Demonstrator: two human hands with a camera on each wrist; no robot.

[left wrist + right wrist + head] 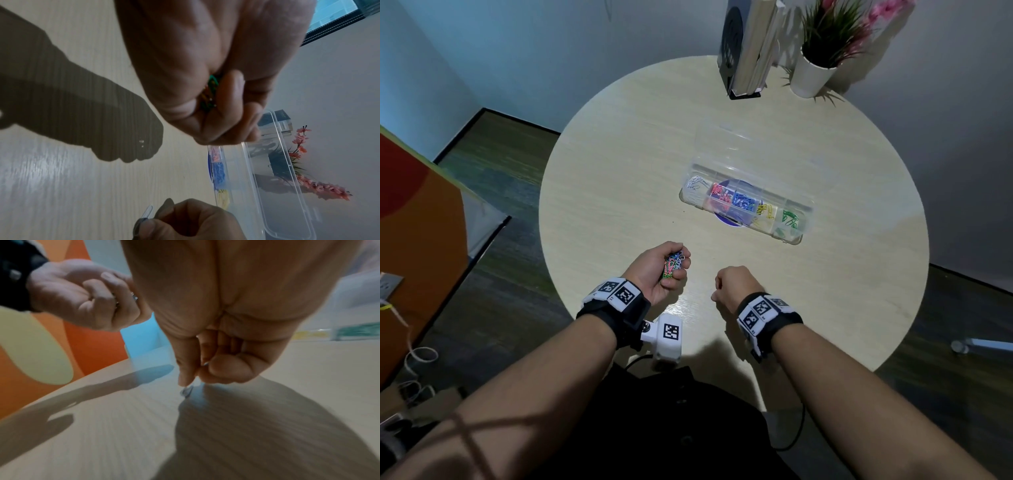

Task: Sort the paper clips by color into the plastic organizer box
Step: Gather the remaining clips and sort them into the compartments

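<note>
My left hand [666,270] is curled palm-up around a bunch of mixed-colour paper clips [673,263], low over the round table's near side; green and orange clips [210,91] show between its fingers. My right hand [732,284] sits beside it to the right, pinching a single white paper clip [187,390] between thumb and forefinger, just above the tabletop. The clear plastic organizer box [804,214] lies open further back and right, its compartments holding white, red, blue, yellow and green clips.
A white pot with a green plant and pink flowers [813,73] and a black bookend with books [746,48] stand at the table's far edge. The table's rim [551,260] runs close to my left hand. An orange panel [417,219] stands at left.
</note>
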